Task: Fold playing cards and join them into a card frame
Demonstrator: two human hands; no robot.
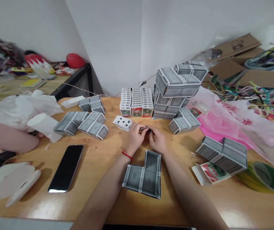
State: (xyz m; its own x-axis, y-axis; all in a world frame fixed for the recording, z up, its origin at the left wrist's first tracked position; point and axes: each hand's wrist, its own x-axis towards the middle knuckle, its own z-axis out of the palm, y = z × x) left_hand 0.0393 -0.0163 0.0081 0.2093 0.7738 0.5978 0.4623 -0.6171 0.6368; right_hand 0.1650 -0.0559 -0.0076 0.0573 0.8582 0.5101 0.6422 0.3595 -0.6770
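Note:
My left hand (136,138), with a red cord on its wrist, and my right hand (157,140) are close together above the table. Both pinch what looks like a playing card (144,128), seen nearly edge-on and mostly covered by fingers. Just left of my left hand a five of spades (122,121) lies face up, partly over another card. Between my forearms rests an L-shaped block made of grey-backed cards (148,175). Beyond my hands, rows of card boxes (137,103) stand side by side.
More grey card blocks sit at left (94,124) and in a tall stack (172,92) at back right. A phone (66,169) lies left. At right are an open card box (213,172), yellow-green tape roll (266,177) and pink plastic bag (237,118).

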